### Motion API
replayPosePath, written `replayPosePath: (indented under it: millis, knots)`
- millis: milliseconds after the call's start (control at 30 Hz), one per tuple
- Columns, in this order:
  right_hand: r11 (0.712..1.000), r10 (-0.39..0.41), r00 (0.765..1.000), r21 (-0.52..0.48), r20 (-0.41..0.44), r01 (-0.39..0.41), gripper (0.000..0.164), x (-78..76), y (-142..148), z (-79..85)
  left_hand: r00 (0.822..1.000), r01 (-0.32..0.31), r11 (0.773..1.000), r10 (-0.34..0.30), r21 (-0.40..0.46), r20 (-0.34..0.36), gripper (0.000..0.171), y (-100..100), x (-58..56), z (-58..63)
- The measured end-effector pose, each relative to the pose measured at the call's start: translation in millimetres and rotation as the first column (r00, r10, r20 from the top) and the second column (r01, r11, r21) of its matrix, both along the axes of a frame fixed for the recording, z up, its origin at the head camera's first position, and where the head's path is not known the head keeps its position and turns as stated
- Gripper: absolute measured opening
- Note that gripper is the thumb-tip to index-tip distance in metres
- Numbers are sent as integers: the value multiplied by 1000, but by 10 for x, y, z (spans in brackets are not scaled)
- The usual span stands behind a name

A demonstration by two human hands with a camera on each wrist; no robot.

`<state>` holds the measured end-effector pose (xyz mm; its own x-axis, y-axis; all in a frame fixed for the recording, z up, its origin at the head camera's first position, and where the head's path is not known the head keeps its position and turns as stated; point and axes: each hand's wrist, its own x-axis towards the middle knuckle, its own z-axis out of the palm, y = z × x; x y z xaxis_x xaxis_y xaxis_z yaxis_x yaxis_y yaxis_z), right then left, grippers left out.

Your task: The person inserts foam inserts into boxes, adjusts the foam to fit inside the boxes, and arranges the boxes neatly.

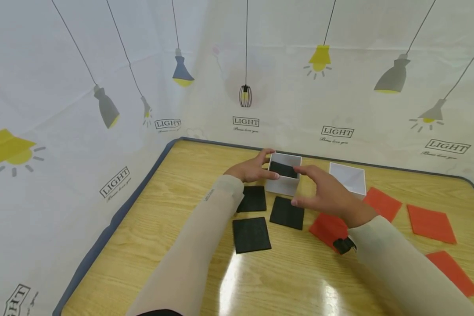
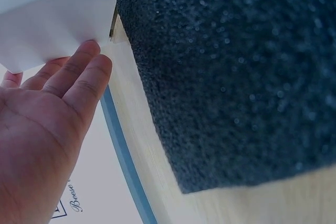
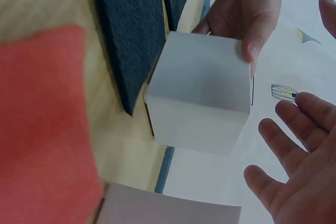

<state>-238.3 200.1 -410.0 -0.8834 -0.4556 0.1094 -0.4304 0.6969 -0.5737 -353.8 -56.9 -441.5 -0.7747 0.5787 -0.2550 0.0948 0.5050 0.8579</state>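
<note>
My left hand [image 1: 253, 169] holds a small white open-topped box [image 1: 283, 186] from its left side, thumb along the near face and fingers around the far side. Inside the box lies a black foam square [image 1: 283, 169]. My right hand [image 1: 332, 191] is at the box's right side, its index fingertip overlapping the rim in the head view. In the right wrist view the fingers of that right hand [image 3: 304, 150] are spread, with nothing between them. Three more black foam squares [image 1: 252, 235] lie on the table in front of the box.
A second white box [image 1: 347, 177] stands to the right, near the table's back edge. Several red squares [image 1: 431, 224] lie on the wooden table [image 1: 174, 210] at the right, one partly under my right wrist. A white printed curtain [image 1: 205, 105] rises behind the table.
</note>
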Motion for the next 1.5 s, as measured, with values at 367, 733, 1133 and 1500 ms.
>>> replayPosePath:
  millis: [367, 733, 1133, 1500]
  knots:
    - [997, 17, 998, -76, 57, -12, 88, 185, 3, -97, 1000, -3, 999, 3, -35, -25, 100, 1, 9, 0]
    - [998, 15, 996, -69, 88, -9, 89, 253, -45, -140, 1000, -7, 1000, 6, -23, -7, 100, -3, 4, 5]
    - [998, -19, 991, -59, 132, 27, 90, 270, 18, -252, 1000, 11, 1000, -11, -9, -14, 99, 14, -36, -32]
    - [999, -33, 985, 2, 168, 33, 95, 276, 84, -355, 1000, 0, 1000, 0, -2, -16, 98, 16, -7, -25]
